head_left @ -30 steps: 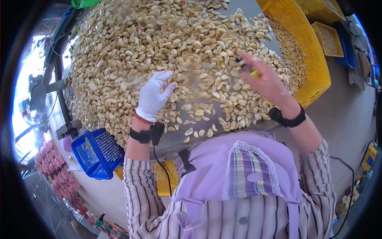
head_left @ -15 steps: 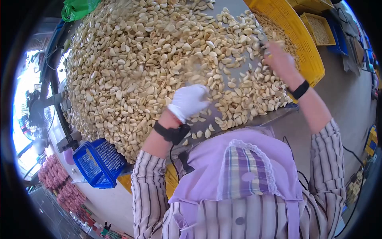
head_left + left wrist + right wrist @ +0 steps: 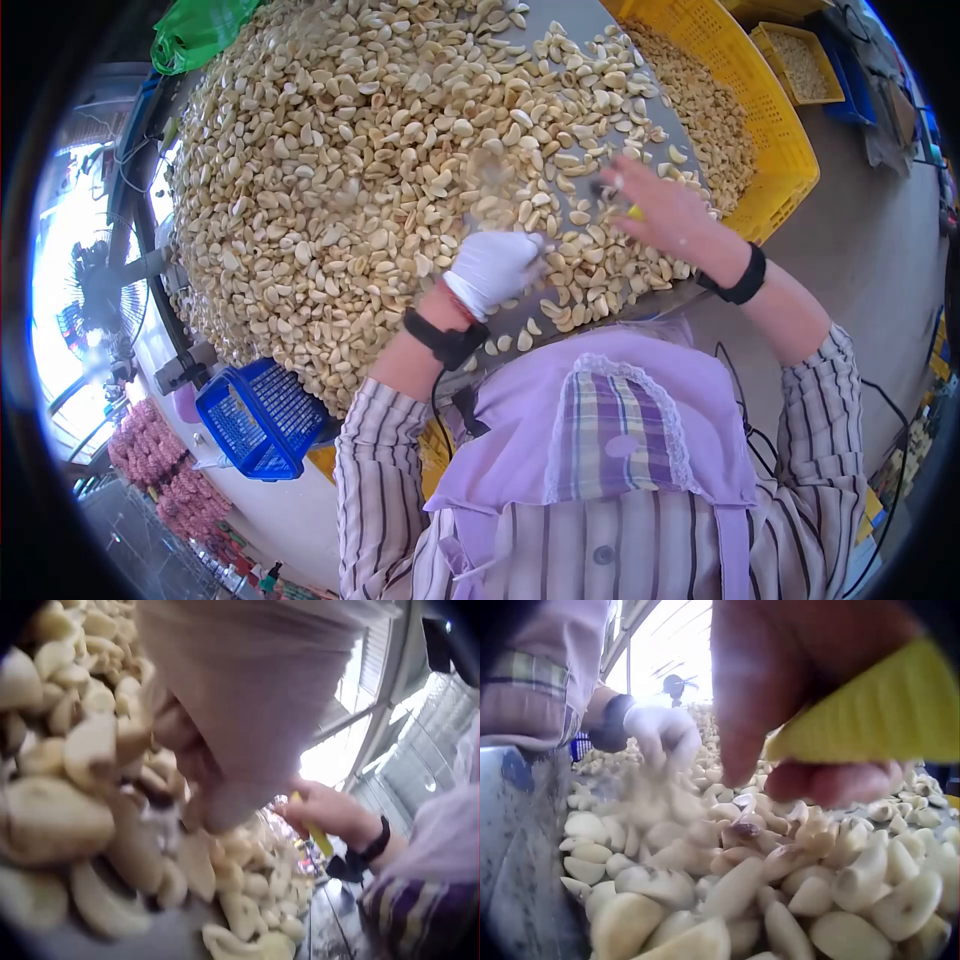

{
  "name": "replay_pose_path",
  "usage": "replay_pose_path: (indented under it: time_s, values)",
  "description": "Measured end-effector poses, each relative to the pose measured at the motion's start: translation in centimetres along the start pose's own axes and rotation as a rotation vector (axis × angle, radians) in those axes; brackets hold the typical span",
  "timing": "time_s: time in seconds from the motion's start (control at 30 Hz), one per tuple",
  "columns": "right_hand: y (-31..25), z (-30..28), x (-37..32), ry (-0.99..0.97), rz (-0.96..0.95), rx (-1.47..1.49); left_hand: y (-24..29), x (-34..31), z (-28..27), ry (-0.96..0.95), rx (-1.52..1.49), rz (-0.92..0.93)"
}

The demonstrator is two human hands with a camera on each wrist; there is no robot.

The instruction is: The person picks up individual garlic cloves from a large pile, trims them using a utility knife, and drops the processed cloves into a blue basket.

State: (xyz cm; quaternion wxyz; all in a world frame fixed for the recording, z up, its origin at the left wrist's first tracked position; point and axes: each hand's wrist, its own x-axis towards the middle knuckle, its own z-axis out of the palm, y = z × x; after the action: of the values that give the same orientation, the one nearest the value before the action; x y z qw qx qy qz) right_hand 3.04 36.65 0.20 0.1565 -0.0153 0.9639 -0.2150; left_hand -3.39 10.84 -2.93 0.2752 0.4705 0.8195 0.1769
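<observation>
Pale, clove-like pieces (image 3: 330, 170) are heaped over a grey tabletop (image 3: 570, 15). My left hand (image 3: 495, 270), in a white glove, is low over the near edge of the heap. Its fingers point down among blurred pieces in the right wrist view; whether they grip any is hidden. To its right, my bare right hand (image 3: 665, 210) grips a tool with a yellow handle (image 3: 870, 712) just above the pieces. A small dark part of the tool shows beyond the fingers in the head view.
A yellow crate (image 3: 790, 150) with smaller pieces stands at the right, beyond it a smaller yellow tray (image 3: 835, 92). A blue basket (image 3: 250, 425) sits at the table's left corner. A green bag (image 3: 200, 35) lies at the far left, and a fan (image 3: 100, 300) stands beyond.
My left hand has moved right and toward the near edge, its fingers now turned down. My right hand went out toward the yellow crate and came back left, still gripping the tool.
</observation>
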Motion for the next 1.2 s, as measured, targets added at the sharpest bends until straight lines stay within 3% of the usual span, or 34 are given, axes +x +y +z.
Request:
replay_pose_path:
  time_s: [0.07, 0.1, 0.17, 0.23, 0.3, 0.33, 0.37, 0.43, 0.47, 0.5, 0.53, 0.57, 0.6, 0.63, 0.7, 0.77, 0.87, 0.93, 1.0, 1.03, 1.1, 1.2]
  values:
    - [-0.6, 1.0, -0.3, -0.204, -0.068, -0.182, -0.8, -1.3, -1.2, -0.112, -0.606, -0.043]
    - [-0.5, 0.7, -0.2, -0.2, -0.066, -0.18, -0.7, -1.7, -1.8, -0.114, -0.601, -0.04]
    - [0.3, -0.2, 0.4, -0.253, 0.011, -0.271, -0.6, -2.3, -2.5, 0.102, -1.573, -0.187]
    - [2.9, -0.4, 0.6, -0.175, 0.046, -0.287, -1.2, -1.3, -2.3, 0.19, -1.58, -0.149]
    - [5.7, -1.2, 0.9, -0.103, 0.138, -0.328, -0.6, 0.9, -1.7, 0.395, -0.729, -0.365]
    - [7.1, -1.8, 1.3, -0.108, 0.195, -0.358, -0.8, 1.4, -1.3, 0.351, -0.247, -0.362]
    - [9.2, -2.1, 1.3, -0.106, 0.19, -0.362, -0.5, 1.9, -1.2, 0.357, -0.247, -0.365]
    - [12.5, -2.3, 1.1, 0.201, 0.182, -0.464, -0.3, 2.8, -1.3, 0.172, -0.082, -0.423]
    - [11.9, -3.4, 1.2, 0.209, 0.189, -0.464, -0.9, 3.1, -1.1, 0.141, -0.17, -0.42]
    - [10.2, -5.5, 1.1, 0.202, 0.304, -0.189, -1.3, 3.1, -1.0, 0.138, -0.167, -0.414]
    - [8.6, -6.9, 1.0, 0.191, 0.414, 0.09, -1.7, 2.7, -1.0, 0.139, -0.597, -0.436]
    - [7.5, -7.4, 0.9, 0.195, 0.419, 0.095, -1.9, 2.5, -1.2, 0.136, -1.024, -0.446]
    - [6.4, -7.8, 0.9, 0.197, 0.431, 0.451, -0.8, 2.0, -2.7, 0.132, -1.276, -0.527]
    - [5.1, -7.8, 0.9, 0.194, 0.428, 0.809, -0.6, 1.6, -2.8, 0.132, -1.266, -0.525]
    - [1.7, -6.9, 0.7, 0.191, 0.351, 1.1, -0.5, 0.7, -2.8, 0.3, -1.539, -0.419]
    - [-1.2, -5.2, 0.7, 0.113, 0.294, 1.224, 1.0, 0.2, -3.7, 0.374, -1.534, -0.439]
    - [-4.3, -2.8, 0.8, -0.048, 0.16, 1.127, 2.6, -0.1, -4.2, 0.525, -1.597, -0.35]
    - [-6.1, -2.5, 0.5, -0.119, 0.124, 1.064, 3.2, -0.3, -4.3, 0.521, -1.531, -0.358]
    - [-6.8, -1.5, 0.3, -0.225, -0.046, 1.022, 4.6, -0.4, -5.1, 0.531, -1.478, -0.376]
    - [-6.9, -1.3, 0.3, -0.22, -0.045, 1.024, 4.6, -0.4, -4.9, 0.527, -1.475, -0.374]
    - [-6.9, -1.3, 0.2, -0.402, -0.021, 1.23, 4.2, -0.3, -4.1, 0.61, -1.514, -0.235]
    - [-6.4, -1.4, 0.4, -0.441, -0.048, 1.26, 3.8, -0.3, -3.7, 0.608, -1.526, -0.226]
